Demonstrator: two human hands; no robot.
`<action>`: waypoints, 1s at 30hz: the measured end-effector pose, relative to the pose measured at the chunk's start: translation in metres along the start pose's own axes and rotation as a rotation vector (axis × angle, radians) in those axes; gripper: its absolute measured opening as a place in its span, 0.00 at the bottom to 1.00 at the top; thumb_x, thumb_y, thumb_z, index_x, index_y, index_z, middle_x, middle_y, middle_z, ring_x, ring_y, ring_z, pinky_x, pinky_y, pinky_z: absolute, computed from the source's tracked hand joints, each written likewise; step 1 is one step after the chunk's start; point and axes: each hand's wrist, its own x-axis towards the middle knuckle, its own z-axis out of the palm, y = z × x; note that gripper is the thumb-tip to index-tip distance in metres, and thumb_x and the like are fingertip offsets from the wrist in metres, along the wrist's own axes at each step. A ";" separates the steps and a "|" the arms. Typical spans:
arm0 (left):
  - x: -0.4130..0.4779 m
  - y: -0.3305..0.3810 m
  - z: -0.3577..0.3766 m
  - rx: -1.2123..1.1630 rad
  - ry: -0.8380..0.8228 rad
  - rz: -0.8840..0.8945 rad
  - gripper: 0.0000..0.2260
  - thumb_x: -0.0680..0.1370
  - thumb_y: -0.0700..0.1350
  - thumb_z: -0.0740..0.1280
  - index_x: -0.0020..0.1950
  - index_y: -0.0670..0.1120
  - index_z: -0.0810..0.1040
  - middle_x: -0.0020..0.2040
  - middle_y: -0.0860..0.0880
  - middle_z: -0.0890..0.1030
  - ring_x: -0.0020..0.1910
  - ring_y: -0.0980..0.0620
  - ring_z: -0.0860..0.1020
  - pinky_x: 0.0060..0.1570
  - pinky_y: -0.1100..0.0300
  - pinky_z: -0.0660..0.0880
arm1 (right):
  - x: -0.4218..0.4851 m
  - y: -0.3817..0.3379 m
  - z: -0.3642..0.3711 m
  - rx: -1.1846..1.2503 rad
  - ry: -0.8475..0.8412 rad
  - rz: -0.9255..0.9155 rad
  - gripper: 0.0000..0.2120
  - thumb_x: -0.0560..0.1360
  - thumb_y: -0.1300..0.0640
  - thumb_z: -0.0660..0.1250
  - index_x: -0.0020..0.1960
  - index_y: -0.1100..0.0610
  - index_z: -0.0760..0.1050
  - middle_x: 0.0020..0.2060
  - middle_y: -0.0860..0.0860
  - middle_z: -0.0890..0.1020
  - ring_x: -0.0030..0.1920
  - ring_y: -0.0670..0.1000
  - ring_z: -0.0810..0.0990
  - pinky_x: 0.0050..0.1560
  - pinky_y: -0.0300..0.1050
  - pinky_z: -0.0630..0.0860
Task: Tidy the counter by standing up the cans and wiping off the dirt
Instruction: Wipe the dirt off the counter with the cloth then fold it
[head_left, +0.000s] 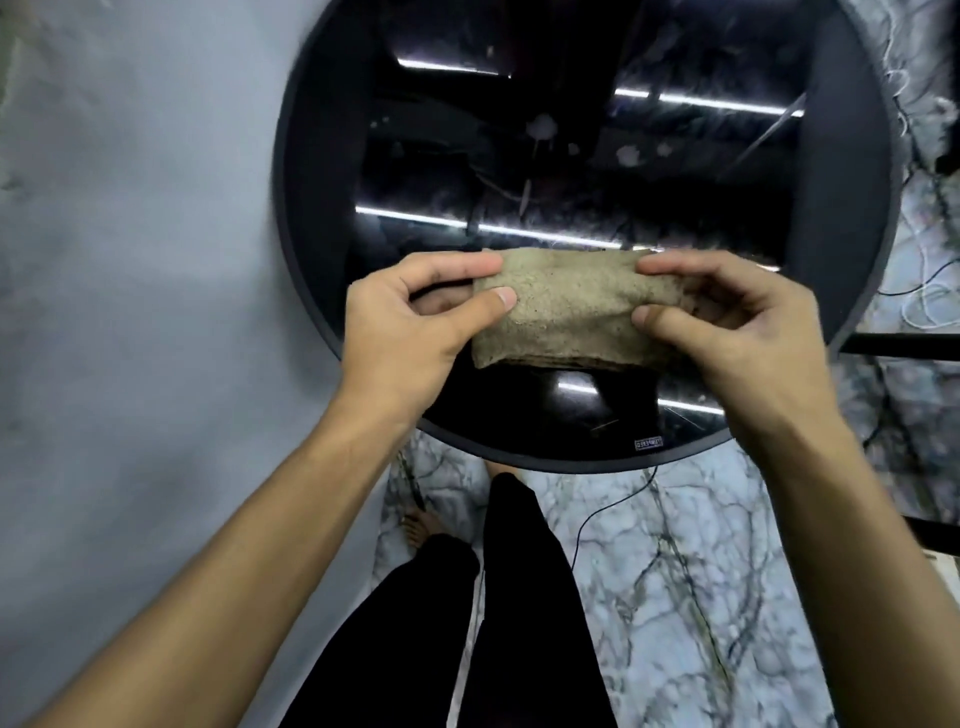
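A person stands at the near edge of a round, black, glossy bench, holding one folded, tan cloth just above its near half. The left hand pinches the cloth's left end between thumb and forefinger; the right hand pinches the right end in the same way, so the fingers of both hands are closed on the fabric. Held by its two ends, the cloth is kept flat and taut in a compact, layered pad, which judging by the task is being readied as a wiping face before it is pressed down on the glass. The dirt lies on the far half of the bench, well apart from the cloth: about five pale blotches can be counted, one larger one at the left and smaller ones trailing to the right, with fainter streaks near the middle whose number cannot be told under the reflections. Several bright strip-light reflections cross the surface and should not be mistaken for soil. No cans appear anywhere in view, so whether they have been stood up cannot be judged. Counted items: two hands, one cloth, one bench. Below the bench, the person's dark-trousered legs, one bare foot and a thin dark cable show on the marbled floor.
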 end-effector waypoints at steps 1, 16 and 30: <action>0.005 -0.006 0.002 0.013 -0.002 -0.010 0.12 0.71 0.40 0.81 0.53 0.47 0.88 0.52 0.47 0.88 0.49 0.48 0.87 0.54 0.56 0.83 | 0.004 0.007 0.001 -0.006 0.008 0.007 0.15 0.70 0.67 0.77 0.54 0.52 0.85 0.45 0.48 0.84 0.46 0.45 0.82 0.50 0.43 0.81; 0.030 -0.033 0.011 0.376 -0.030 0.109 0.08 0.74 0.43 0.79 0.51 0.52 0.87 0.54 0.57 0.82 0.52 0.61 0.83 0.50 0.66 0.81 | 0.016 0.030 0.001 -0.493 0.039 -0.060 0.15 0.72 0.55 0.78 0.59 0.48 0.85 0.53 0.42 0.83 0.50 0.42 0.80 0.52 0.38 0.78; 0.023 -0.003 0.014 0.849 -0.265 0.420 0.25 0.82 0.54 0.67 0.78 0.52 0.70 0.80 0.54 0.67 0.81 0.58 0.59 0.82 0.47 0.53 | 0.022 0.001 0.003 -0.983 -0.088 -0.275 0.27 0.82 0.41 0.63 0.75 0.57 0.73 0.75 0.56 0.72 0.77 0.57 0.67 0.76 0.57 0.67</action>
